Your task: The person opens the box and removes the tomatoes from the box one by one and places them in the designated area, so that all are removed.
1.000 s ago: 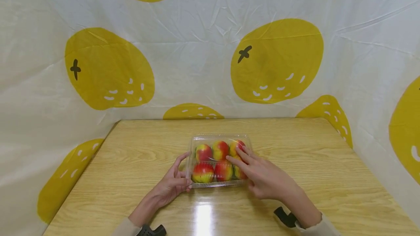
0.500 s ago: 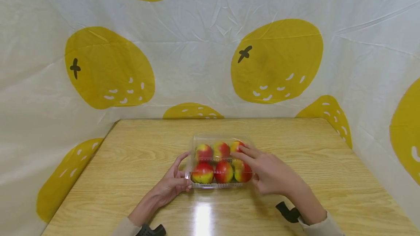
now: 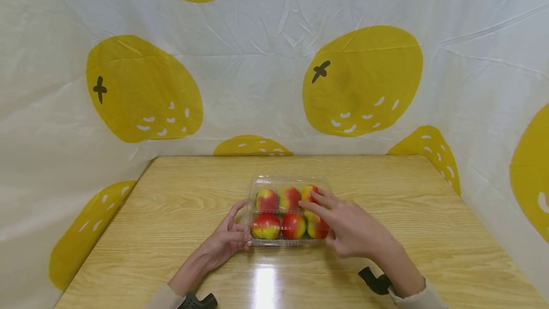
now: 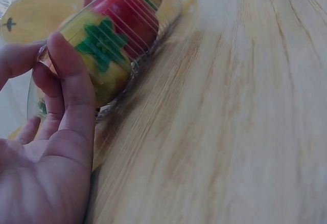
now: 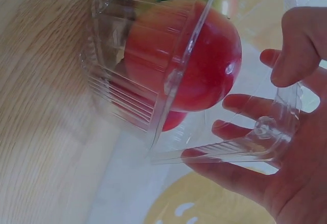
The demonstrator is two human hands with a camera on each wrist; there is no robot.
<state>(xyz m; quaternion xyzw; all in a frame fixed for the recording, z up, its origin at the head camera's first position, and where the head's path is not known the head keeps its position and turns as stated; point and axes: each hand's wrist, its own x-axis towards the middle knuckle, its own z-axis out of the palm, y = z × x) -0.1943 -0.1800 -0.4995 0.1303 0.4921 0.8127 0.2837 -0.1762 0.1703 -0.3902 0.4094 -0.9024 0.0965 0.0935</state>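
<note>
Surface: wood-grain tbl (image 3: 146, 242), bright reflection (image 3: 265, 283) on person's side of box. Room: white sheet (image 3: 253, 85) at back & both sides, printed w/ lg. yellow shapes (image 3: 364, 80).

Container: clear plastic box (image 3: 283, 242), approx. mid-tbl, between hands. Lid (image 5: 219, 156) ajar; corner stands apart from base rim at R end. Contents: 6 red/yellow fruit (image 3: 293, 225), 2 rows of 3; green leaf-shaped pc. (image 4: 102, 45) on one at L end.

L hand (image 3: 225, 240): thumb & fingers pinch box's L edge. R hand (image 3: 351, 228): fingers spread over lid, thumb at its edge, holding it.
</note>
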